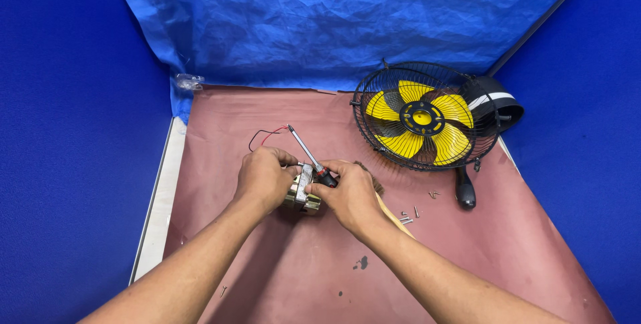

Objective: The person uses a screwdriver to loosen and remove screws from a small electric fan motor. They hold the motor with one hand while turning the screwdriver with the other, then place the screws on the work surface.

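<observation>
Left hand (266,178) grips the fan motor (302,192); right hand (350,194) grasps the screwdriver (308,155). Mid-disassembly, likely. Next needs the tip seated on a screw, motor steady.

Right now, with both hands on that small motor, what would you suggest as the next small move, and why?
Probably steady the motor with the left hand while the right hand seats the screwdriver: its shaft is tilted, and loose screws already lie beside it.
</observation>
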